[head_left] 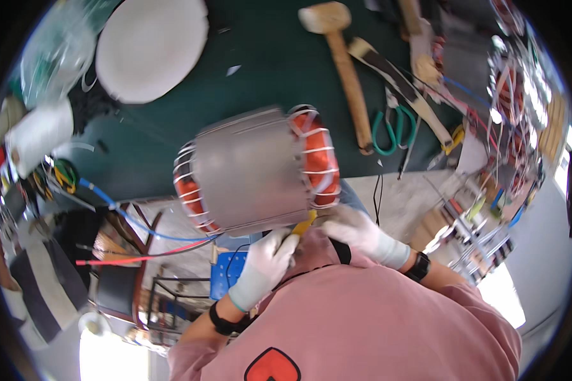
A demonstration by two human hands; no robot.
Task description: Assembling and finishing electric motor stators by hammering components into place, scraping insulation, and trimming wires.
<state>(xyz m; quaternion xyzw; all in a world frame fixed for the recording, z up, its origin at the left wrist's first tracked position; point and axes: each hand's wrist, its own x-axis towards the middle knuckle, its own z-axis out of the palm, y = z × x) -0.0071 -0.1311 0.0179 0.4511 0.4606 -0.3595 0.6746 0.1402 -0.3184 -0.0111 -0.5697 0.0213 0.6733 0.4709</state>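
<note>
A grey metal motor stator point(251, 171) lies on its side at the near edge of the dark green table. Orange-red windings point(319, 155), laced with white cord, bulge from both its ends. My left hand point(267, 259), in a white glove, is closed around a yellow-handled tool point(305, 223) whose tip points at the stator's lower right corner; its kind is unclear. Close to the right-hand winding, my gloved right hand point(357, 232) has its fingers drawn together. Blur hides what, if anything, they pinch.
Right of the stator lie a wooden mallet point(344, 73), green-handled scissors point(394, 127) and a flat wooden-ended tool point(400, 86). A white round disc point(152, 51) sits at the far left, near a white roll point(41, 136). Blue cable point(127, 216) and red cable point(114, 261) extend leftward from the stator.
</note>
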